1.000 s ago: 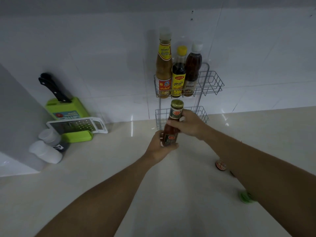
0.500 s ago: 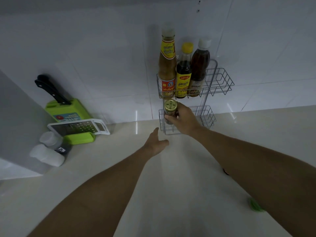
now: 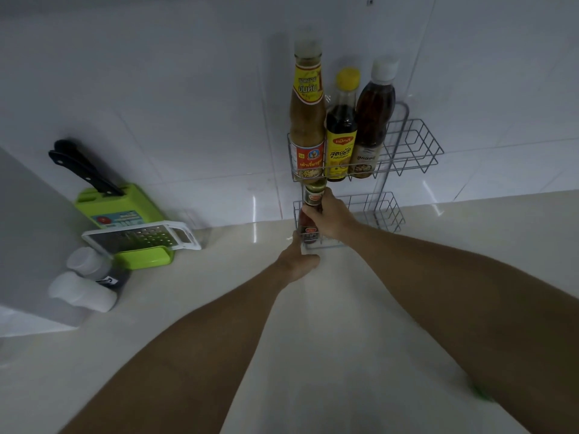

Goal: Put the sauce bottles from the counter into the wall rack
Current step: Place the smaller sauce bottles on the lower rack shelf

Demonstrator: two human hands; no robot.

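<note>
Your right hand (image 3: pixel 332 218) is wrapped around the neck and shoulder of the small red sauce bottle (image 3: pixel 310 214), the grip pressed onto it from the right side, and the bottle stands upright at the left end of the lower basket (image 3: pixel 383 211) of the wall rack (image 3: pixel 407 145). Its cap sits just under the wire floor of the upper basket (image 3: pixel 419 151), so keep the bottle vertical as you lower it; tilting it back would likely knock the cap against those wires. Let the base settle fully on the basket floor before you loosen your fingers, and draw the hand out to the right, where the lower basket is free.

Whether the base is already resting on the wires is hard to tell, since your hand and the front rail hide it, so feel for the weight coming off before you release.

The bottle sits left of your palm, its label facing you, with only the lower label and the cap showing outside your fingers. Your left hand (image 3: pixel 297 260) holds nothing; it hovers, fingers loosely spread, just below and in front of the basket's left corner above the surface (image 3: pixel 219 292), ready to steady the bottle if it tips forward.

The upper basket carries three tall bottles at its left end.
</note>
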